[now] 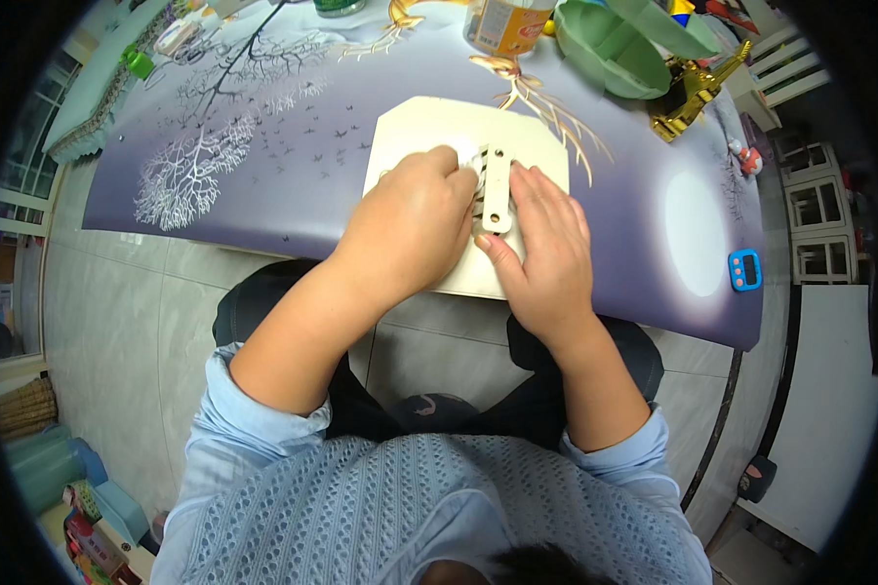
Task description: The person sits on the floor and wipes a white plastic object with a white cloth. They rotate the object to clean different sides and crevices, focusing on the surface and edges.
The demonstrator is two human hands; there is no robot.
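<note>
A cream-coloured flat board (pixel 417 121) with cut corners lies on the table before me. On it sits a narrow cream bar-shaped part (pixel 497 186), with a round hole or screw near each end and dark slots along its left side. My left hand (pixel 417 212) is curled at the slotted side, and its fingertips are hidden from view. What they pinch there, if anything, does not show. The fingers of my right hand (pixel 549 256) lie along the right side of the bar-shaped part, while its thumb rests by the lower end, bracing it on the board.
A printed purple cover (pixel 300 205) spans the table. Toward the back right stand a clear jar with an orange label (pixel 508 29), an open green container (pixel 607 55) and a gold figurine (pixel 695 95). A blue digital timer (pixel 745 270) lies by the right edge.
</note>
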